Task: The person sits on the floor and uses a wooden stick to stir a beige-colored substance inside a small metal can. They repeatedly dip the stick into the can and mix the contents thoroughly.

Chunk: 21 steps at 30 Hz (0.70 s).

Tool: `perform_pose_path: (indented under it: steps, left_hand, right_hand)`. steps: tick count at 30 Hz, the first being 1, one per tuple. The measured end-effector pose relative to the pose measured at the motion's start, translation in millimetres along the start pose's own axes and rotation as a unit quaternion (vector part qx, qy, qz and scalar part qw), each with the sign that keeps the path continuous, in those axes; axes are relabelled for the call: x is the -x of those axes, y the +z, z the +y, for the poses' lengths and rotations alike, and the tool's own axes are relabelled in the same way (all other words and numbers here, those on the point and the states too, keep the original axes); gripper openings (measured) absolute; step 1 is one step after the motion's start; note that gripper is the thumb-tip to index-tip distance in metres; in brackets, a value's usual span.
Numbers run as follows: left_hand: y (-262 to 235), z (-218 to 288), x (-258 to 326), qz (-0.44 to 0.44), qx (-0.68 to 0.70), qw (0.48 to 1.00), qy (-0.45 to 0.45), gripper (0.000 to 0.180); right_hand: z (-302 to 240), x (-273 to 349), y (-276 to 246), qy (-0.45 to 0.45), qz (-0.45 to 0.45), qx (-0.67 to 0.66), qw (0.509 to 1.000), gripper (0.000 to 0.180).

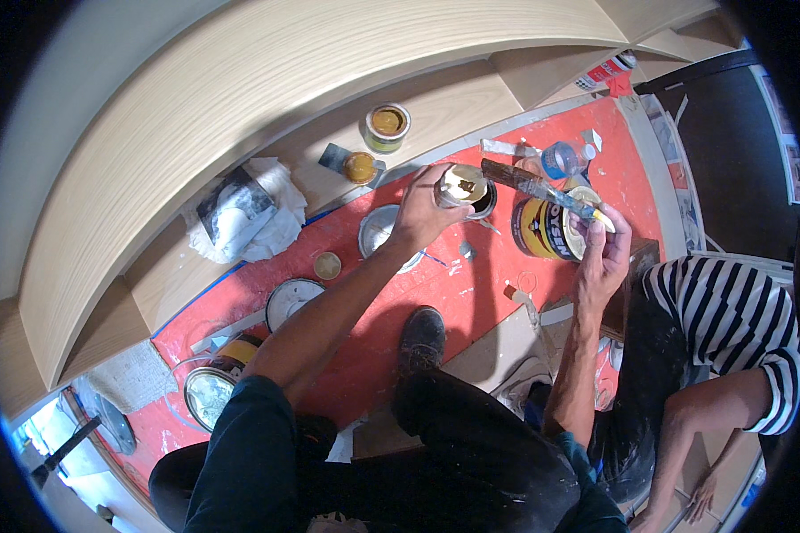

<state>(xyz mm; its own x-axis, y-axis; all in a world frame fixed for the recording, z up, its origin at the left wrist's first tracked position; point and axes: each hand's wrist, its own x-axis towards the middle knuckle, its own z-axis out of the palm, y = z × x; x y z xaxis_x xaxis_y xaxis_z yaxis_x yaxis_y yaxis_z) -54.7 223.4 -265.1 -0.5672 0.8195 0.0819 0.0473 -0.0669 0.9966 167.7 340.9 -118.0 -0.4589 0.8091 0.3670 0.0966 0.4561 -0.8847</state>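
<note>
Taking the middle of your view as the dial's centre, your left hand (420, 213) grips a small tin (458, 185) at one o'clock, thumb curled round the near side; the far fingertips are hidden, so you can't tell their spread. At two o'clock, your right hand (606, 247) pinches a paintbrush (538, 186) between thumb and fingers, bristles toward the tin. A yellow-and-black paint can (535, 229) sits between two and three, an open tin (388, 129) at twelve, a white rag (276, 226) at ten.

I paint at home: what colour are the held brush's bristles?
The bristles look dark brown, clearest in the head view.
</note>
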Motion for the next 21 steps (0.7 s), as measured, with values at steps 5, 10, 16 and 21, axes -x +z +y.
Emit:
perform_pose_path:
  steps: [5,10,16,21]
  left_hand:
    - [0,3,-4,-0.023,-0.022,0.999,0.041,0.068]
    - [0,-6,-5,-0.026,0.061,0.998,-0.009,0.071]
    - [0,2,-4,-0.025,0.049,0.998,-0.010,0.071]
    - [-1,8,-3,-0.037,0.034,0.999,-0.010,0.068]
  right_hand:
    - [10,-16,-4,0.041,-0.081,-0.034,0.995,0.024]
    - [24,-27,-8,0.049,-0.107,-0.060,0.991,0.024]
    - [45,-34,-7,0.080,-0.122,-0.170,0.975,0.018]
    - [50,-39,-2,0.072,-0.116,-0.178,0.975,0.012]
